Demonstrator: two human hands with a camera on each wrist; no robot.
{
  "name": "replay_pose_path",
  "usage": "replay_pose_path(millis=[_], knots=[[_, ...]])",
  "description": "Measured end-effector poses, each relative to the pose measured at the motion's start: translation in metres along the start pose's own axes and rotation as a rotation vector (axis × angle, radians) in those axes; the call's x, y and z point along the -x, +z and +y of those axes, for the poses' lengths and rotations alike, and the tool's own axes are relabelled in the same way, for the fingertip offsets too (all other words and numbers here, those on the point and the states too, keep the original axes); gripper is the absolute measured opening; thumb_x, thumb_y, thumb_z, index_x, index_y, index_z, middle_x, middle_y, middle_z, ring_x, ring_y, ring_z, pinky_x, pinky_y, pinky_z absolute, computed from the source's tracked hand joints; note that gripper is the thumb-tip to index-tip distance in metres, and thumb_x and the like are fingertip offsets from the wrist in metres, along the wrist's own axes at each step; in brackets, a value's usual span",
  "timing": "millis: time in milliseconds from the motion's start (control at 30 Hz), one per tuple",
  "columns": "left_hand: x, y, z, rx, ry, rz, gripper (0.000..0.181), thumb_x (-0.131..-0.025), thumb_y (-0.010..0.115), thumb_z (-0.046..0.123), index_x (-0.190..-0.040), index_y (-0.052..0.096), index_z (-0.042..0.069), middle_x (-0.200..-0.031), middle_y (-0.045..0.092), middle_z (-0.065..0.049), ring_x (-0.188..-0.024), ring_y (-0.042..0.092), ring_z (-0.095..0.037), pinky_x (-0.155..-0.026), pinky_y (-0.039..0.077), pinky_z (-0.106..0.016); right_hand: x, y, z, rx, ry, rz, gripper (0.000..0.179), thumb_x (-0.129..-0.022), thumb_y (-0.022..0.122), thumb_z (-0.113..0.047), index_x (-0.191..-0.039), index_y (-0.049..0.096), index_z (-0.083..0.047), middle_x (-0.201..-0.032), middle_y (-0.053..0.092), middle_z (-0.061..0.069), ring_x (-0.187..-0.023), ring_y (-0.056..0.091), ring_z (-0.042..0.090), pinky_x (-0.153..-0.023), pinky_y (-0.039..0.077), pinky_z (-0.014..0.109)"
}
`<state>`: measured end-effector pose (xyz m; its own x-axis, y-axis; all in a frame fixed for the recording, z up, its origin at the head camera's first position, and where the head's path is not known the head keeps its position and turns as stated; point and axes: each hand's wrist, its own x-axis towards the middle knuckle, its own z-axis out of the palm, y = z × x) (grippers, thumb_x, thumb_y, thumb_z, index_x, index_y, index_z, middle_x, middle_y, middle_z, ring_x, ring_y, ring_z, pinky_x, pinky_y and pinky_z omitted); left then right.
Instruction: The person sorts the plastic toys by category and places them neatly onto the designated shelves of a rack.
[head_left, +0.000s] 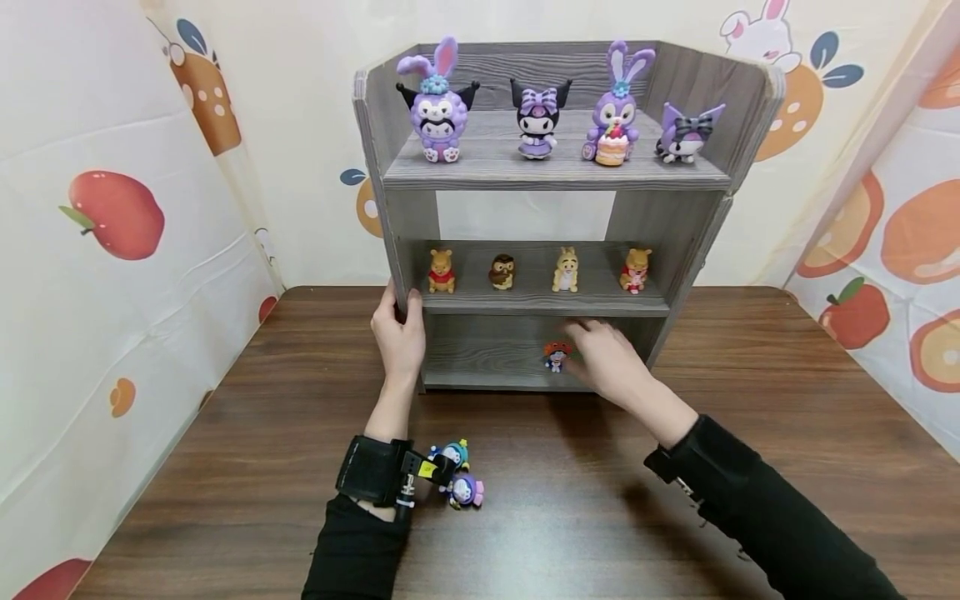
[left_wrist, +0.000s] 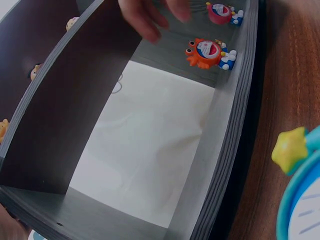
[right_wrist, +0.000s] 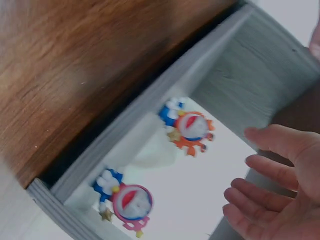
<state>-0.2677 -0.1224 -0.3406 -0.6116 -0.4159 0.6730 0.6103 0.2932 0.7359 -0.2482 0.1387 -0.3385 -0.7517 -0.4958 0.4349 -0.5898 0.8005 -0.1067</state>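
Observation:
My left hand grips the left side panel of a grey wooden shelf, fingers outside and thumb at the front edge. The right hand is in front of the bottom tier, its fingers spread and holding nothing in the right wrist view. Just beside it stands a small figurine in an orange crab hood. A second figurine with a pink hood stands on the same tier, hidden behind the right hand in the head view. On the table by my left wrist lie a teal-hooded figurine and a purple-hooded figurine.
The middle tier bears two bear figurines, an owl and a yellow rabbit figurine. Several purple figurines, one with a cake, stand on the top tier. Below is a brown wooden table; printed fabric walls surround it.

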Motion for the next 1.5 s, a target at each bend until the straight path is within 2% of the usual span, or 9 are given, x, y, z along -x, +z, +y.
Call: replay_pose_path(millis=[167, 300, 467, 633, 800, 933, 1033, 1367, 1500], knots=[[0.0, 0.0, 0.003, 0.002, 0.005, 0.0, 0.026, -0.084, 0.048, 0.0, -0.107, 0.059, -0.003, -0.089, 0.061, -0.018, -0.07, 0.047, -0.014, -0.061, 0.038, -0.025, 0.016, -0.018, -0.006, -0.058, -0.128, 0.28, 0.027, -0.072, 0.068, -0.004, -0.098, 0.061, -0.001, -0.091, 0.06, 0.01, -0.084, 0.054, 0.025, -0.069, 0.045, 0.038], [0.002, -0.002, 0.02, 0.004, 0.008, 0.009, 0.026, -0.082, 0.047, -0.005, -0.105, 0.058, -0.008, -0.089, 0.06, -0.024, -0.07, 0.047, -0.017, -0.061, 0.038, -0.024, 0.025, -0.03, -0.006, -0.102, -0.163, 0.566, 0.018, -0.077, 0.059, -0.007, -0.094, 0.062, 0.001, -0.086, 0.062, 0.011, -0.078, 0.055, 0.024, -0.068, 0.044, 0.035], [0.003, -0.003, 0.026, -0.002, -0.007, 0.01, 0.028, -0.082, 0.046, -0.005, -0.108, 0.057, -0.009, -0.095, 0.06, -0.025, -0.074, 0.05, -0.019, -0.065, 0.04, -0.025, 0.027, -0.042, -0.001, -0.184, -0.047, 0.893, 0.019, -0.079, 0.054, -0.009, -0.089, 0.063, 0.004, -0.079, 0.061, 0.015, -0.071, 0.054, 0.026, -0.067, 0.039, 0.024], [0.002, -0.002, 0.006, -0.014, -0.018, 0.004, 0.028, -0.084, 0.048, 0.001, -0.109, 0.059, -0.002, -0.093, 0.062, -0.018, -0.073, 0.05, -0.016, -0.064, 0.04, -0.026, 0.026, -0.048, 0.006, -0.246, 0.125, 1.055, 0.022, -0.076, 0.06, -0.004, -0.096, 0.061, 0.003, -0.087, 0.058, 0.017, -0.076, 0.052, 0.029, -0.065, 0.034, 0.019], [0.002, -0.001, 0.0, -0.011, 0.013, 0.006, 0.023, -0.084, 0.047, 0.004, -0.103, 0.06, -0.002, -0.072, 0.056, -0.014, -0.06, 0.043, -0.014, -0.054, 0.034, -0.026, 0.023, -0.048, 0.017, -0.332, 0.297, 1.06, 0.037, -0.076, 0.062, -0.004, -0.112, 0.053, 0.001, -0.109, 0.05, 0.009, -0.095, 0.046, 0.024, -0.071, 0.035, 0.023], [0.001, -0.001, 0.002, 0.004, 0.031, -0.003, 0.017, -0.085, 0.047, 0.002, -0.095, 0.059, -0.005, -0.056, 0.037, -0.008, -0.049, 0.029, -0.012, -0.046, 0.024, -0.025, 0.02, -0.045, 0.025, -0.432, 0.41, 0.967, 0.047, -0.079, 0.061, -0.007, -0.122, 0.044, -0.002, -0.118, 0.046, 0.007, -0.103, 0.045, 0.02, -0.077, 0.035, 0.024], [0.002, -0.002, 0.014, 0.012, 0.028, -0.009, 0.018, -0.084, 0.046, -0.002, -0.096, 0.058, -0.008, -0.056, 0.037, -0.008, -0.048, 0.028, -0.011, -0.046, 0.024, -0.024, 0.019, -0.042, 0.029, -0.519, 0.465, 0.891, 0.049, -0.081, 0.06, -0.01, -0.127, 0.041, -0.007, -0.121, 0.046, 0.007, -0.106, 0.047, 0.019, -0.079, 0.037, 0.025], [0.001, 0.0, 0.002, 0.007, 0.028, -0.007, 0.018, -0.085, 0.047, 0.003, -0.096, 0.059, -0.004, -0.057, 0.039, -0.009, -0.049, 0.03, -0.012, -0.046, 0.025, -0.025, 0.018, -0.044, 0.022, -0.564, 0.48, 0.757, 0.042, -0.084, 0.05, 0.001, -0.125, 0.044, 0.001, -0.115, 0.055, 0.018, -0.096, 0.055, 0.031, -0.069, 0.043, 0.016], [0.0, 0.0, 0.001, 0.001, 0.024, -0.005, 0.019, -0.085, 0.047, 0.003, -0.098, 0.06, -0.003, -0.058, 0.042, -0.009, -0.05, 0.032, -0.012, -0.047, 0.026, -0.025, 0.017, -0.035, 0.034, -0.541, 0.482, 0.752, 0.037, -0.086, 0.049, -0.003, -0.122, 0.049, -0.002, -0.109, 0.059, 0.017, -0.092, 0.057, 0.022, -0.063, 0.041, 0.009]])
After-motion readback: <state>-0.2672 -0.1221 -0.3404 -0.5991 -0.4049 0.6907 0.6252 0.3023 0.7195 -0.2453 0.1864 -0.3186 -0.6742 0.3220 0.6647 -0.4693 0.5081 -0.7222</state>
